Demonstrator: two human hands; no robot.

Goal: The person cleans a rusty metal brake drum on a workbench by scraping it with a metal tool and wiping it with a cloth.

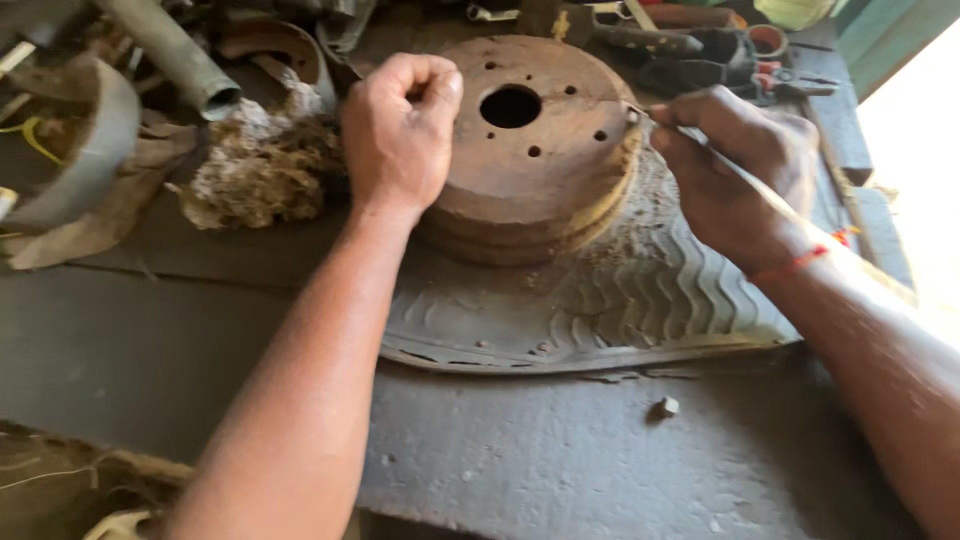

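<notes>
The drum [535, 150] is cast metal, rust-brown, matt and pitted, flaking at its rim. Under the drum lies a grey rubber mat [620, 300], ribbed in wavy grooves and dusted with rust grit. Left of the drum, a wad [255, 170] of frayed, dirty fibre looks coarse. Behind that wad, a pipe [175, 50] shows dull grey metal.

A rust-brown brake drum [540, 150] sits on a grey rubber mat [620, 300] ribbed with wavy zigzag tread; an orange-red thread [800, 262] bands the right wrist, pale tan fibre wad [255, 165] far left.
</notes>
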